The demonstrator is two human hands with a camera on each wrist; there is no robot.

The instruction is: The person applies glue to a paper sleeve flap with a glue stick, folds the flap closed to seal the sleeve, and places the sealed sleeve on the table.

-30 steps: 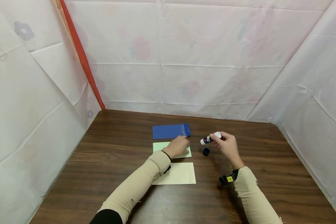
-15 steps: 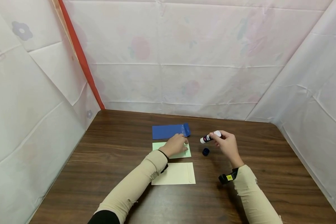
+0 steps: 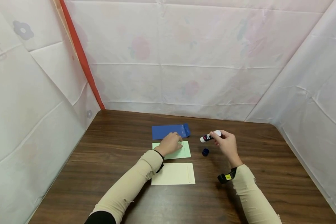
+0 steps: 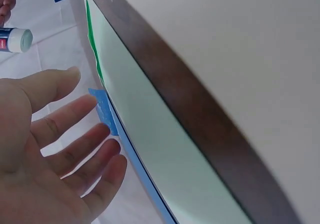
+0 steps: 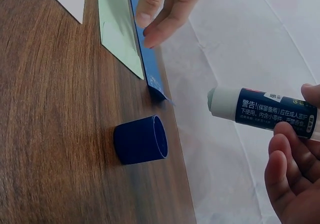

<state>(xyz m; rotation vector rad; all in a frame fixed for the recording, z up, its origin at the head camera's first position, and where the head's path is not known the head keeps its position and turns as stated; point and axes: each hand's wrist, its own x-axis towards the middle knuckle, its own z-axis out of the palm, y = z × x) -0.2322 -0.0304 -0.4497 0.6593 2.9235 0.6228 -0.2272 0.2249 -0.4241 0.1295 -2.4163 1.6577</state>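
My right hand grips an uncapped glue stick off the table, its pale tip pointing left. Below it, the dark blue cap lies on its side on the wood. My left hand is over the light green envelope, fingers spread and loosely bent in the left wrist view, with nothing between them. Behind the green envelope is a blue envelope, its right-hand flap raised and streaked with whitish marks. Nearer to me lies a cream envelope, flap side up.
The dark wooden table is bordered by pale patterned sheets at the back and both sides. A red strip runs down the back left corner. My left forearm reaches past the left end of the cream envelope.
My left hand has slid to the left over the green envelope, uncovering its right end. The right hand holds the glue stick nearly still.
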